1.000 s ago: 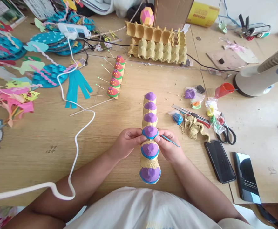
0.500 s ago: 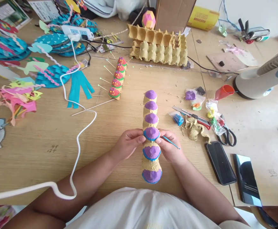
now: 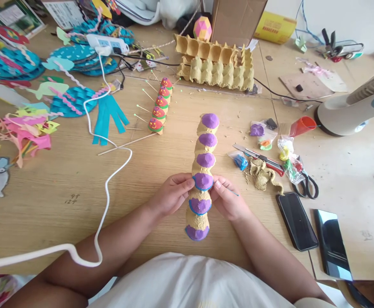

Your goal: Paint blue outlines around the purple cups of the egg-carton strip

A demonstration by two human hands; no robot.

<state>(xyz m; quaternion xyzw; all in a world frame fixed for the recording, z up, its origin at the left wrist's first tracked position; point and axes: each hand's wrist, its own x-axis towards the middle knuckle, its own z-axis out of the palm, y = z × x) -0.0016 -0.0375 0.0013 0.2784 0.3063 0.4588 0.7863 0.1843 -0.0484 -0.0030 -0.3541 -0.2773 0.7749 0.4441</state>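
Observation:
Between my hands is an egg-carton strip (image 3: 202,171), its row of cups capped with purple clay. Blue clay edges the purple on the three cups nearest me. My left hand (image 3: 174,194) pinches the strip's left side at the fourth cup from the far end, thumb on top. On the opposite side, my right hand (image 3: 228,197) has thumb and fingers closed at the same cup. A thin blue strand (image 3: 234,192) sticks out past the right fingers; its other end is hidden.
A finished-looking red and green caterpillar (image 3: 160,105) lies ahead. Egg cartons (image 3: 220,72) stand behind it. To the right are a utility knife (image 3: 260,158), scissors (image 3: 308,186), bagged clay (image 3: 240,161) and phones (image 3: 297,220). A white cable (image 3: 107,192) crosses the left side.
The strip has turned: its far end swung right and its near end left. Less of the blue strand shows beside my right hand. The view has shifted slightly.

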